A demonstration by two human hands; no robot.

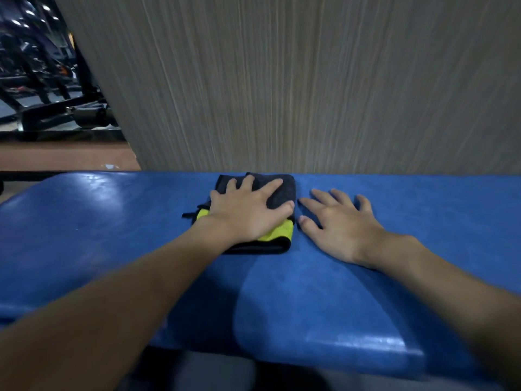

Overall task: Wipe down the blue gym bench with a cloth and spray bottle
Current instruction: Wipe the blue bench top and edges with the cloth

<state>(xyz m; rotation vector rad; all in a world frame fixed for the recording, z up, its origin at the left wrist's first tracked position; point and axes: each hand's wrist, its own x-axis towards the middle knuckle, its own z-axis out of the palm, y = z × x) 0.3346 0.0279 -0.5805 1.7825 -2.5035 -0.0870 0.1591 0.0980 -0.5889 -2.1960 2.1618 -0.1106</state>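
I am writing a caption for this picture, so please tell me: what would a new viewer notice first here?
The wide glossy blue padded bench fills the lower half. Near its far edge, the left hand presses flat on a folded dark grey and yellow-green cloth, with the right hand spread flat on the bench beside it. Behind stands a grey wood-grain wall panel.

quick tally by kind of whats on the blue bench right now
hands: 2, left hand flat on the cloth, right hand flat on the bench
cloths: 1
total: 3
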